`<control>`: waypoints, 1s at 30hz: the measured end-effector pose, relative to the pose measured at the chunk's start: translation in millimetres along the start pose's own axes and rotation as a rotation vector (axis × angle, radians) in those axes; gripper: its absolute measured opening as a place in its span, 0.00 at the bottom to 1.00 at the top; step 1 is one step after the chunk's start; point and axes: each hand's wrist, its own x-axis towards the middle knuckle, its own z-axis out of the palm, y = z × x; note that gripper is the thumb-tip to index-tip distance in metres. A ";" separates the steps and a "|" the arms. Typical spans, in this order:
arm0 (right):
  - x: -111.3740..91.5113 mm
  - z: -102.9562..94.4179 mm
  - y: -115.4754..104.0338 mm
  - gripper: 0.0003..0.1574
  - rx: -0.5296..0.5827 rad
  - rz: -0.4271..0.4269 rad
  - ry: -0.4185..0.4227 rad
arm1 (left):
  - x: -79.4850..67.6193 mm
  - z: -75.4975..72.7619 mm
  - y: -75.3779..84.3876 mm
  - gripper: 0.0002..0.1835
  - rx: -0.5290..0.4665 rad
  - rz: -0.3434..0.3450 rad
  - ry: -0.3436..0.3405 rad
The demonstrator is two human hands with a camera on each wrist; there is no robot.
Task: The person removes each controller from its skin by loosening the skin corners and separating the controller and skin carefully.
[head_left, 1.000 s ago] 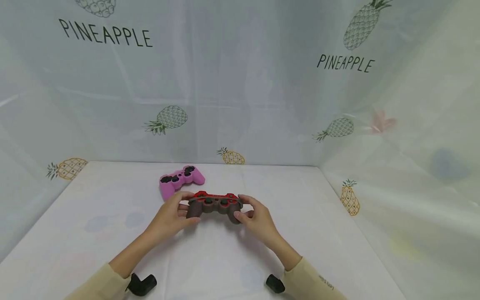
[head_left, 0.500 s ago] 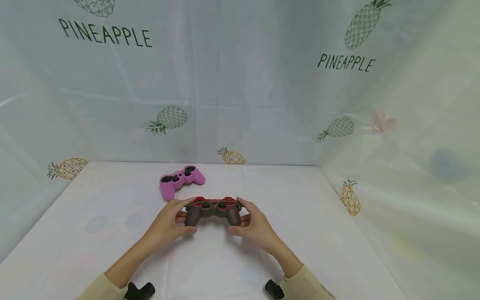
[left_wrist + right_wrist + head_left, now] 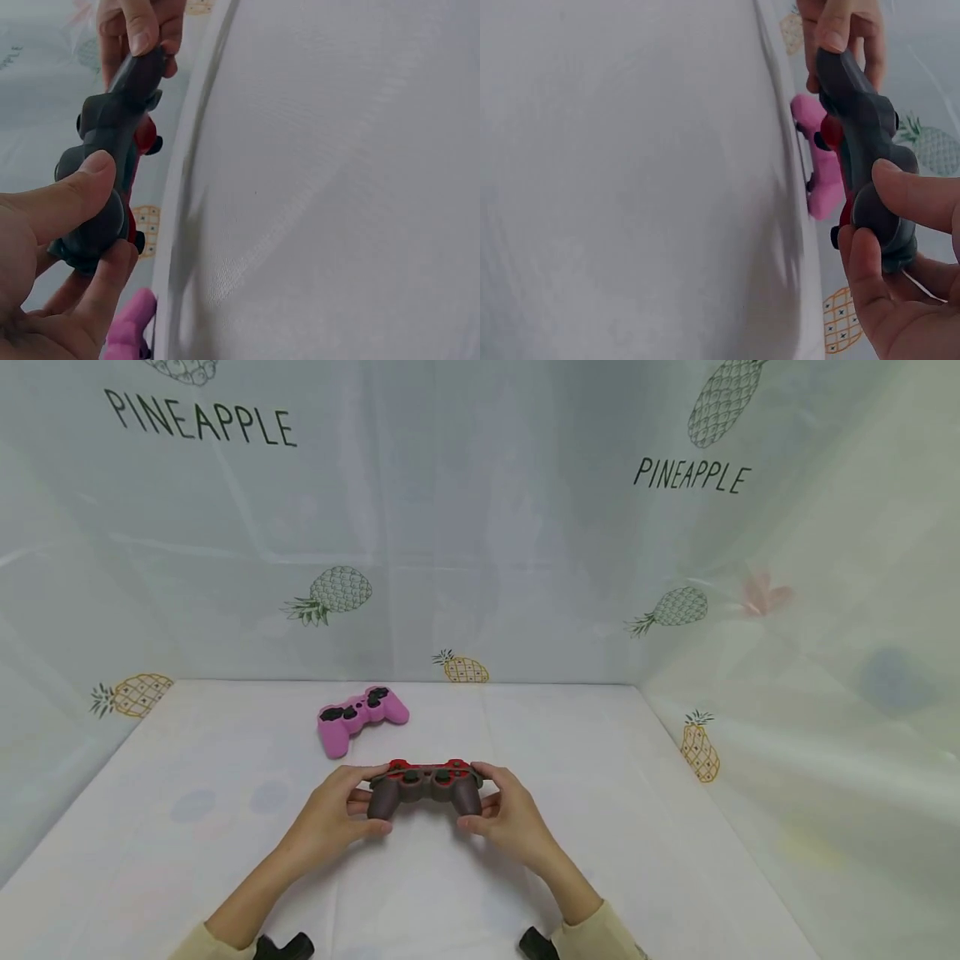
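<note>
Found a pale, translucent, pineapple-printed sheet (image 3: 480, 527) hanging behind the table, with similar sheeting along the table's left and right sides. Noted the rectangular table (image 3: 600, 793) itself, covered in smooth white cloth.

Saw two cream fabric sleeves (image 3: 213, 943) at the table's near side, one to each side of the table's centre line.

Recorded the left hand (image 3: 330, 814) above the table, left of centre: pinching one end of the held controller between thumb and fingers, with index finger laid along the top corner and other fingers bent behind. Recorded the right hand (image 3: 510, 818) above the table, right of centre: pinching the opposite end in a matching grip. Could not tell the exact placing of the rearmost fingertips, hidden behind the casing.

Located the dark grey-brown and red game controller (image 3: 426, 785), moulded with two rounded handles, raised clear of the table near the table's centre line. Observed both handles pointing toward the table's near side.

Located a pink game controller (image 3: 362, 717) with black button clusters, lying askew on the table near the far edge, slightly left of centre.

Noted black, stubby fittings (image 3: 285, 950) beside the cuffs, at the table's near side.
</note>
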 end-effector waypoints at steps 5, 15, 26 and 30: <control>-1.2 2.2 0.1 0.52 0.053 0.027 0.011 | -1.0 0.1 0.1 0.45 -0.030 -0.041 0.010; -2.7 2.3 3.7 0.48 0.106 0.084 -0.016 | 1.0 0.4 -0.4 0.42 -0.039 -0.073 0.008; 0.3 2.2 12.0 0.45 0.030 0.083 -0.085 | 1.6 4.3 -5.7 0.44 -0.022 -0.171 -0.032; 1.9 3.9 15.2 0.44 0.030 0.077 -0.128 | 1.4 2.5 -9.7 0.43 0.012 -0.180 -0.035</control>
